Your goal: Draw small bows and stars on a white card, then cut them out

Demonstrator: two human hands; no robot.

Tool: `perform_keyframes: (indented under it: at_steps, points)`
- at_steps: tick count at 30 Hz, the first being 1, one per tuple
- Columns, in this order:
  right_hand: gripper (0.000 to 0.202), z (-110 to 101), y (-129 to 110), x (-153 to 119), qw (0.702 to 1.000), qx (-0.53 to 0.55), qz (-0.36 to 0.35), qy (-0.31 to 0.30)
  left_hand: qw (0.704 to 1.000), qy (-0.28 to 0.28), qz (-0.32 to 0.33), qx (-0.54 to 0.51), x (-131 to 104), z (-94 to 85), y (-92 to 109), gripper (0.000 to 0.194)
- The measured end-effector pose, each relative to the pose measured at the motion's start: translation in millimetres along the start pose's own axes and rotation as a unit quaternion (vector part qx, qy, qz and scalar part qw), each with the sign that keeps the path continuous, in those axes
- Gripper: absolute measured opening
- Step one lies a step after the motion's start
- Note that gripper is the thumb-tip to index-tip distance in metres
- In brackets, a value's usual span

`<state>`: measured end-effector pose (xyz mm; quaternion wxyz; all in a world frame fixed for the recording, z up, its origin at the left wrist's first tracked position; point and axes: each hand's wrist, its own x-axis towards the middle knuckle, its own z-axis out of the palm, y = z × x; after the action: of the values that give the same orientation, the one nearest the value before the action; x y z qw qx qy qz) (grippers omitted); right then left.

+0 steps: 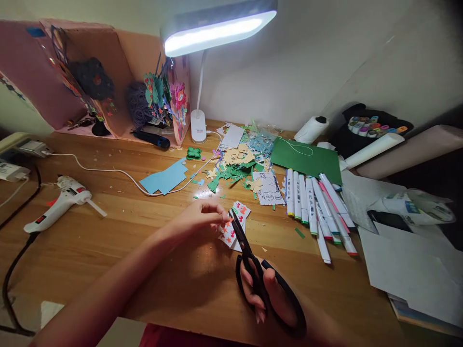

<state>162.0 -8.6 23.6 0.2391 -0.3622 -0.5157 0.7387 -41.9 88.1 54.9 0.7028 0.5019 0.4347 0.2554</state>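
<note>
My right hand [265, 289] grips a pair of black-handled scissors [247, 248], with fingers and thumb through the loops and the blades pointing up and left. Just left of the blade tips, my left hand [208, 215] is closed in a pinch. What its fingertips hold is too small to make out. Below and behind the blades lies a white paper [227, 235] with small orange stars, red bows and a green shape. The blades overlap this paper in view; whether they touch it, I cannot tell.
Green, yellow and blue paper scraps [238, 161] pile up ahead. Several markers [318, 207] lie to the right beside a green sheet [307, 156]. A glue gun [60, 205] with its cord is at left. A lit lamp [220, 33] hangs above; a light-blue paper [164, 177] lies near its cable.
</note>
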Motion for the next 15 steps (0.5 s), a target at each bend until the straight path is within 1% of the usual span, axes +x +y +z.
perform_keyframes:
  at_steps: [4,7,9,11,15]
  points:
    - [0.059,0,-11,-2,1.0,-0.028,0.012,0.0,1.0,0.007,-0.004,0.005,0,1.0,1,0.023]
    - [0.06,0,-11,-2,1.0,-0.018,0.022,-0.004,1.0,0.011,-0.006,0.012,0,1.0,1,0.023]
    - [0.061,0,-6,-1,0.999,-0.016,0.03,-0.004,1.0,0.01,-0.006,0.012,0,0.7,1,0.024]
    - [0.063,0,2,-1,1.0,-0.005,0.023,0.002,1.0,0.009,-0.004,0.01,0,0.9,0,0.024]
    - [0.063,0,18,3,0.999,0.03,-0.001,0.033,1.0,0.004,0.004,0.014,0,2.0,-1,0.024]
